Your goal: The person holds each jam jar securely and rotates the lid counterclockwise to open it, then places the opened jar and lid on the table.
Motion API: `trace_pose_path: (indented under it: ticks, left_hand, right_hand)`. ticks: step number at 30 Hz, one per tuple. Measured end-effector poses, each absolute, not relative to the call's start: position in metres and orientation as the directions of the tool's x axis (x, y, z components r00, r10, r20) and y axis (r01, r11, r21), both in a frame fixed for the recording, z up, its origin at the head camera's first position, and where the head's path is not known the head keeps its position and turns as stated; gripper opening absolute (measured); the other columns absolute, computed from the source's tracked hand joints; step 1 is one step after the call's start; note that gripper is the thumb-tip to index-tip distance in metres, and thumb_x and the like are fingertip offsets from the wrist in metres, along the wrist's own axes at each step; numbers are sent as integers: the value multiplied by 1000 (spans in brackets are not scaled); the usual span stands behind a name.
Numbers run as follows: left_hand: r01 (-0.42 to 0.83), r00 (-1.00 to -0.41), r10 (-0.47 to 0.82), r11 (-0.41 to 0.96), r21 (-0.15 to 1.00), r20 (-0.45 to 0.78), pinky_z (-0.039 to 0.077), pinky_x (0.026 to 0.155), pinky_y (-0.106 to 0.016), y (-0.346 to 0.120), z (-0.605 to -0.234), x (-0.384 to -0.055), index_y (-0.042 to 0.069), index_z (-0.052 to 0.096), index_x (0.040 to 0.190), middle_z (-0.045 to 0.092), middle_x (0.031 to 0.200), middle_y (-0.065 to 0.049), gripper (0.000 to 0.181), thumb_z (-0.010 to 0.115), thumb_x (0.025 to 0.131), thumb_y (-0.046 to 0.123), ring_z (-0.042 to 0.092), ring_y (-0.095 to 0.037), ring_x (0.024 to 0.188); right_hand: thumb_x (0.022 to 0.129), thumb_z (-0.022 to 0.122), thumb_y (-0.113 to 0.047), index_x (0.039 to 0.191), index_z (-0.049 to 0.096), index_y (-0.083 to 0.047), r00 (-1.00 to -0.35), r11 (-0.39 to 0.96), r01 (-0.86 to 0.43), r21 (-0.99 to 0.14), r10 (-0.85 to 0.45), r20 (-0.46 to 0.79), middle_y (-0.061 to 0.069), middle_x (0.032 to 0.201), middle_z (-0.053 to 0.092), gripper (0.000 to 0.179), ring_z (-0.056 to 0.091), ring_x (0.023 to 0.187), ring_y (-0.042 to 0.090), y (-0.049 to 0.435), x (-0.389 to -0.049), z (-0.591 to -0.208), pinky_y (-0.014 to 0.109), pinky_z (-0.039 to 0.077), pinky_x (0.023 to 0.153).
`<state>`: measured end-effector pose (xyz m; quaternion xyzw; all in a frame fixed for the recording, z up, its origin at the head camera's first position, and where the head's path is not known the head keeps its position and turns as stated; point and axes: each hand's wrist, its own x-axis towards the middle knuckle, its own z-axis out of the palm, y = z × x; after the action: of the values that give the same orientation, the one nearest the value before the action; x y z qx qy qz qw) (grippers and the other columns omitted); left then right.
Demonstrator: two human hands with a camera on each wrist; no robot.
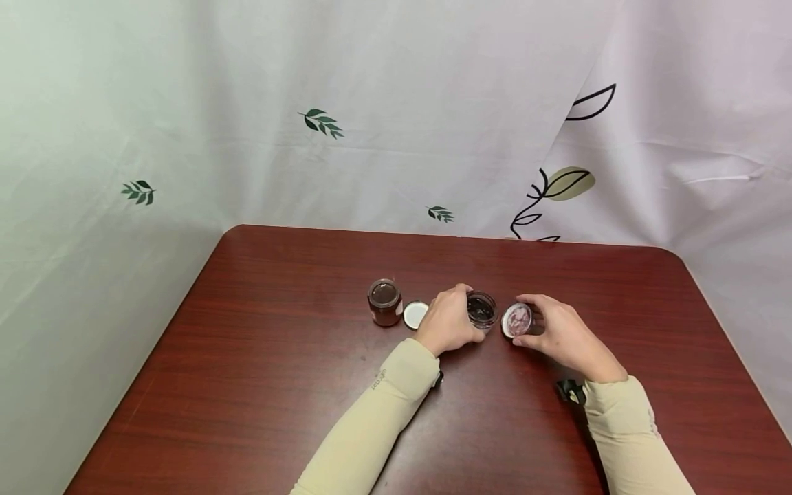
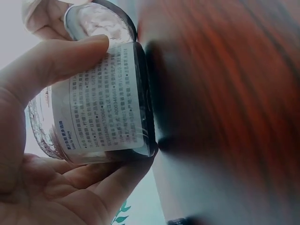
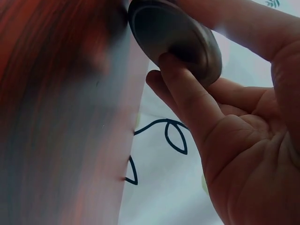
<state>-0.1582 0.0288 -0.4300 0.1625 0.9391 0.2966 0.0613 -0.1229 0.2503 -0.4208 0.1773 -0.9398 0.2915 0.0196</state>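
Note:
My left hand grips a glass jar of dark contents by its side, thumb near and fingers behind. Its mouth is uncovered, and the left wrist view shows a printed white label under the thumb. Just to the right, my right hand holds a round jar lid between thumb and fingers. The lid is tilted, and its whitish inner face carries a pinkish smear. In the right wrist view the lid's dark outer side shows, with a fingertip against it.
A second jar with dark contents stands left of my left hand. Between them a white round lid lies on the reddish-brown table. A patterned white curtain hangs behind the table's far edge.

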Motion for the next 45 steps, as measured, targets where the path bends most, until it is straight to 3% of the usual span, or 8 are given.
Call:
trace_pose_path:
  ticks: [18,45]
  left_hand:
    - [248,-947,320,786,566,-29,53,88,-31,29,-429,-158,5,58,134,71,111,-7,80,93,66,27,67,-24,102]
    - [243,-947,319,797,553,-44,54,88,-33,29,-429,-159,5,57,134,72,112,-8,84,96,64,30,68,-24,102]
  right_hand:
    - [70,92,-13,126,61,8,-937,788,-339,-514,-331,111,23,118,67,67,63,109,39,254,-125,-426,55,48,94]
    - [71,89,-13,123,62,9,-923,816,-378,-437,-369,109,26,118,66,63,60,112,45,253,-129,-435,57,46,96]
